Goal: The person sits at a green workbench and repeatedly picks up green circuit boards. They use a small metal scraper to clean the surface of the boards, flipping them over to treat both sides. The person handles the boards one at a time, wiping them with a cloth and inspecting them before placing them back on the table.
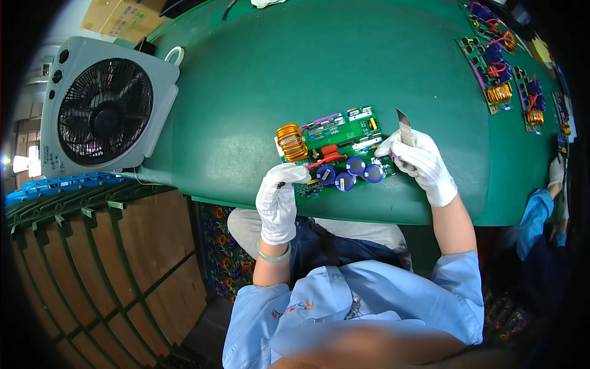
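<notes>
A green circuit board [344,132] lies on the table in front of me, with a copper-wound coil [291,142], red wires and several blue-topped round capacitors [356,165]. My left hand [278,200], in a white glove, is closed at the board's near left corner, fingertips pinching its edge. A small dark bit shows against that glove; its kind is unclear. At the board's right end, my gloved right hand [419,161] is closed around a flat knife [404,126] with a pointed blade, tip up and away from the board. Its thumb and fingertips are close to the board's edge.
A grey box fan [110,104] stands at the left table edge. Several similar boards [491,71] lie at the far right of the green table [246,80]. Another person's gloved hand [555,171] is at the right edge. A cardboard box [123,18] sits at the far left.
</notes>
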